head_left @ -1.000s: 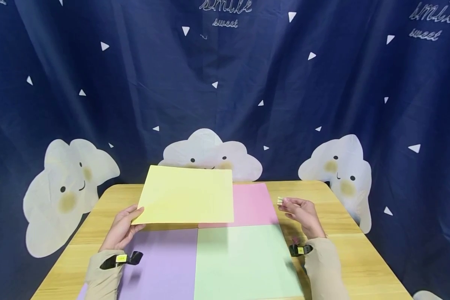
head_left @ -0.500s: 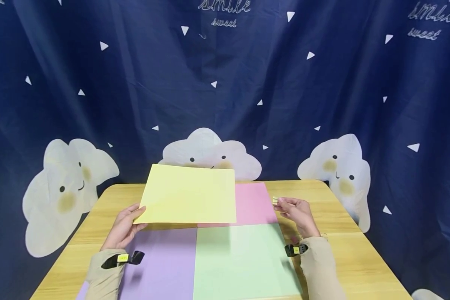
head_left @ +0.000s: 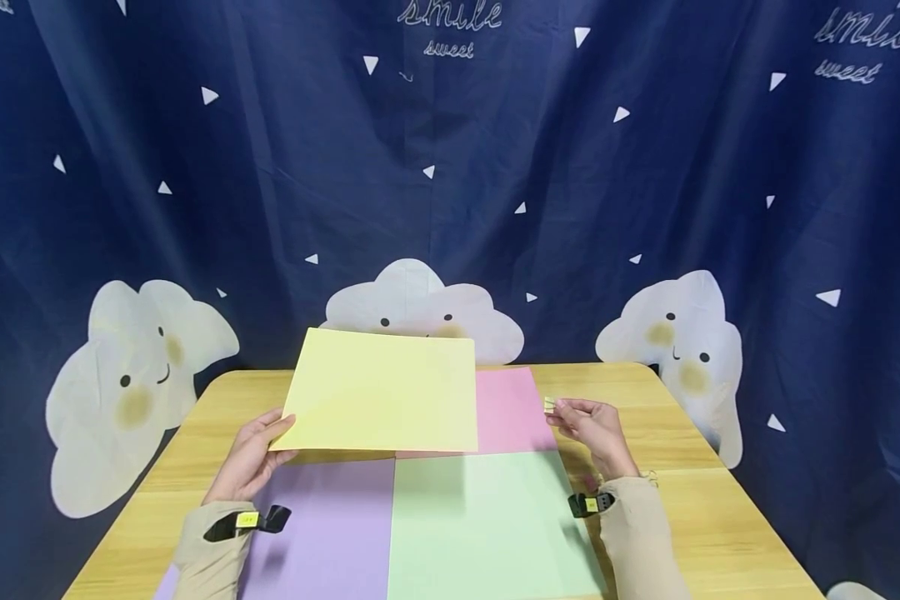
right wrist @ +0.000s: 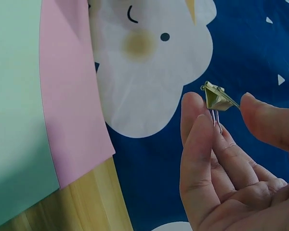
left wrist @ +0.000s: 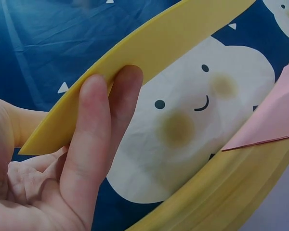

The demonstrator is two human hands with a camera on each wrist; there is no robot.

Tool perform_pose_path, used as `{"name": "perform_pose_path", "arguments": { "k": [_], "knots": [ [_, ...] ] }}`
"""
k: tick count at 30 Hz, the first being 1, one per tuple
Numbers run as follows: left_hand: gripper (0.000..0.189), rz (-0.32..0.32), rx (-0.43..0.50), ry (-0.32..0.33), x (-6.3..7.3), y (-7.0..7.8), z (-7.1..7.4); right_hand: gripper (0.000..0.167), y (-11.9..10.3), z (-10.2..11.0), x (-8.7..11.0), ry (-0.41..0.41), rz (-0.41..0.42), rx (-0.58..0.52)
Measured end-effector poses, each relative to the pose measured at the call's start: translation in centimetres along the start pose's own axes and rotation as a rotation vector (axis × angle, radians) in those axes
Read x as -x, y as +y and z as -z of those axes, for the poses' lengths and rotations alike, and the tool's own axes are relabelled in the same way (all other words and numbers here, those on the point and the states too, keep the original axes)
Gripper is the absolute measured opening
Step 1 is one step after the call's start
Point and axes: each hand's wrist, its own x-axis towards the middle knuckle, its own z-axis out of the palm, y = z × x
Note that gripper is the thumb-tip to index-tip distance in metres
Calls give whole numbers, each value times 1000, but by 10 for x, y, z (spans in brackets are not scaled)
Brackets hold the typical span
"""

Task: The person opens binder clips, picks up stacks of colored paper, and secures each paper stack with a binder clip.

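My left hand [head_left: 251, 454] holds a yellow sheet [head_left: 382, 392] by its near left corner, raised over the table. In the left wrist view, fingers [left wrist: 94, 106] lie along the underside of the sheet, which bends slightly. To the right, my right hand [head_left: 594, 429] pinches a small yellow binder clip [head_left: 549, 405] between thumb and fingers. Seen from the right wrist, the binder clip [right wrist: 216, 97] has its wire handles between the thumb and fingertips. A gap separates the clip from the sheet's right edge.
Pink [head_left: 506, 408], green [head_left: 495, 525] and purple [head_left: 330, 525] sheets lie on the wooden table [head_left: 705, 508]. The yellow sheet partly covers the pink one. A small pink object [head_left: 591, 482] lies beside my right wrist. A blue curtain [head_left: 450, 167] hangs behind.
The yellow sheet has shifted slightly right with my left hand. My right hand has moved a little left with the binder clip, narrowing the gap between them.
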Motion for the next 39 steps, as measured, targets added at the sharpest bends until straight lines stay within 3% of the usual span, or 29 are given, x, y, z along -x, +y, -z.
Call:
{"name": "perform_pose_path", "arguments": {
  "k": [13, 39],
  "knots": [
    [17, -24, 3, -45, 0, -2, -4, 42, 1, -8, -2, 19, 6, -7],
    [14, 3, -46, -22, -4, -7, -16, 43, 7, -19, -5, -23, -2, -62]
  ]
}}
